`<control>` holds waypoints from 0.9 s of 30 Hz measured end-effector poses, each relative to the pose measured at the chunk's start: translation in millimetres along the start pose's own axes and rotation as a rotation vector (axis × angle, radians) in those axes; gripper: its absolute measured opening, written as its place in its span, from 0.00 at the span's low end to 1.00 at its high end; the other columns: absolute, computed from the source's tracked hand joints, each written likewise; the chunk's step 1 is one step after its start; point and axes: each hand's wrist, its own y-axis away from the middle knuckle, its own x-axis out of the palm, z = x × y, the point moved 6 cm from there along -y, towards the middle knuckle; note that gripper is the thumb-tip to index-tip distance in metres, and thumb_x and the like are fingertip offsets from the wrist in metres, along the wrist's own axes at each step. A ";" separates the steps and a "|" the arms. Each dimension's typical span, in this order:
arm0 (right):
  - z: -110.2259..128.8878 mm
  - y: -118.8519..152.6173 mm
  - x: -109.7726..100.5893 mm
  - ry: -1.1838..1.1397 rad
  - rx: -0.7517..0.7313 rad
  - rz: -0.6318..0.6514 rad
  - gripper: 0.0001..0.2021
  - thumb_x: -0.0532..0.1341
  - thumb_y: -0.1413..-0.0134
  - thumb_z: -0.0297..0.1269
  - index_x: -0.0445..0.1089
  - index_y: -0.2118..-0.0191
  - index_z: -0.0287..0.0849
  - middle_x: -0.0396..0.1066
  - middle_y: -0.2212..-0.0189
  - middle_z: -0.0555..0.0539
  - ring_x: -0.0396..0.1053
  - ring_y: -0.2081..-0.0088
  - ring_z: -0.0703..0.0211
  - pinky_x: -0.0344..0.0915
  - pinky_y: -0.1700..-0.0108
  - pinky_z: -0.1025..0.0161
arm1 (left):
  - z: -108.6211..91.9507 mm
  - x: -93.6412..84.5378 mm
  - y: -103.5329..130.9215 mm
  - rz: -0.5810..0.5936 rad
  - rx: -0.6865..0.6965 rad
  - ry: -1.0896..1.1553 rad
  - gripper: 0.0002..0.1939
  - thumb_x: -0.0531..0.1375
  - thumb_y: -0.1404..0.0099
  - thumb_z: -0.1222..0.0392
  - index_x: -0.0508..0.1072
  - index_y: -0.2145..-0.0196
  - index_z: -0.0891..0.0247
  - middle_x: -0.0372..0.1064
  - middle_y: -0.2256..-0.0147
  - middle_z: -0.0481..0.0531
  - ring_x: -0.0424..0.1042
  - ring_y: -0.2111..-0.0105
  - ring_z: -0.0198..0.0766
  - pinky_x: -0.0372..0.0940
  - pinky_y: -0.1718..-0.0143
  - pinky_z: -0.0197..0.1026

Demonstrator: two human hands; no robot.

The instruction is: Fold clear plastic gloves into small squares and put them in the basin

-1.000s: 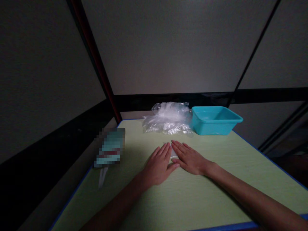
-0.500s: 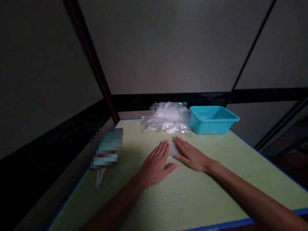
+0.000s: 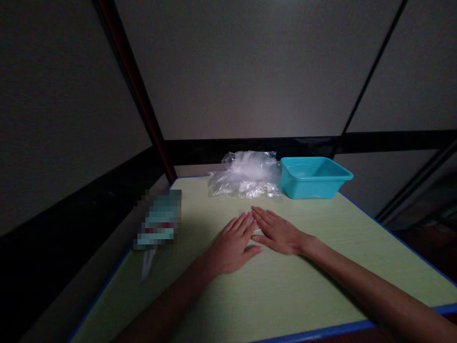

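Note:
A small clear plastic piece lies flat on the pale green table, mostly covered by my hands. My left hand rests palm down on its left part, fingers stretched out and thumb pointing right. From the right, my right hand lies flat with its fingers extended over the piece, its fingertips meeting those of my left hand. Neither hand grips anything.
Behind my hands lies a heap of clear plastic bags. A turquoise basin stands at the back right. A blurred-out teal object with a pale strip is at the left edge. Walls rise behind and left.
My right hand has slid left over the plastic piece until its fingertips reached my left hand. Less of the piece shows between them. My left hand has hardly moved.

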 end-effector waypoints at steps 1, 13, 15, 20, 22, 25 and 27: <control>0.0 -0.1 0.0 -0.004 0.003 0.001 0.36 0.39 0.45 0.55 0.41 0.41 0.28 0.38 0.41 0.35 0.35 0.40 0.52 0.40 0.42 0.54 | 0.4 0.3 -0.1 0.006 0.000 0.007 0.33 0.40 0.38 0.41 0.48 0.43 0.66 0.39 0.41 0.59 0.38 0.41 0.44 0.40 0.44 0.47; -16.1 10.4 -11.2 -0.100 -0.014 -0.052 0.36 0.46 0.47 0.54 0.41 0.40 0.30 0.38 0.41 0.34 0.38 0.40 0.50 0.43 0.43 0.51 | 26.0 2.2 -1.0 -0.078 -0.220 0.491 0.38 0.52 0.43 0.48 0.44 0.42 0.71 0.40 0.41 0.63 0.43 0.42 0.44 0.43 0.44 0.46; -17.3 14.0 -22.5 -0.144 -0.096 -0.102 0.34 0.51 0.47 0.50 0.44 0.41 0.33 0.40 0.41 0.36 0.41 0.41 0.51 0.47 0.44 0.54 | 34.5 1.2 -0.6 -0.178 -0.271 0.658 0.36 0.54 0.44 0.52 0.45 0.42 0.70 0.42 0.42 0.63 0.45 0.42 0.44 0.44 0.44 0.46; -15.1 17.7 -41.4 -0.106 -0.231 -0.202 0.12 0.54 0.46 0.38 0.68 0.60 0.39 0.63 0.54 0.42 0.60 0.52 0.57 0.58 0.52 0.60 | 38.5 -3.5 -1.7 -0.342 -0.234 0.809 0.34 0.56 0.46 0.64 0.47 0.44 0.66 0.56 0.47 0.60 0.56 0.47 0.42 0.49 0.46 0.47; -12.5 15.9 -40.8 -0.025 -0.255 -0.230 0.09 0.54 0.46 0.35 0.70 0.64 0.39 0.67 0.59 0.43 0.63 0.57 0.57 0.60 0.55 0.60 | 35.0 -3.9 -2.1 -0.328 -0.218 0.716 0.35 0.54 0.48 0.68 0.46 0.43 0.65 0.59 0.49 0.58 0.59 0.49 0.40 0.51 0.47 0.46; -8.4 12.1 -37.1 0.085 -0.265 -0.261 0.09 0.53 0.46 0.33 0.70 0.66 0.39 0.68 0.63 0.44 0.64 0.61 0.57 0.62 0.58 0.59 | 25.4 -4.5 -0.8 -0.249 -0.160 0.510 0.32 0.51 0.46 0.70 0.49 0.44 0.66 0.57 0.47 0.58 0.57 0.48 0.38 0.51 0.47 0.43; -6.1 10.2 -35.7 0.119 -0.256 -0.263 0.09 0.52 0.45 0.33 0.70 0.64 0.38 0.69 0.65 0.44 0.64 0.62 0.57 0.62 0.59 0.60 | 16.1 -5.4 2.1 -0.170 -0.080 0.351 0.27 0.49 0.43 0.68 0.53 0.45 0.66 0.54 0.45 0.57 0.53 0.46 0.38 0.47 0.45 0.44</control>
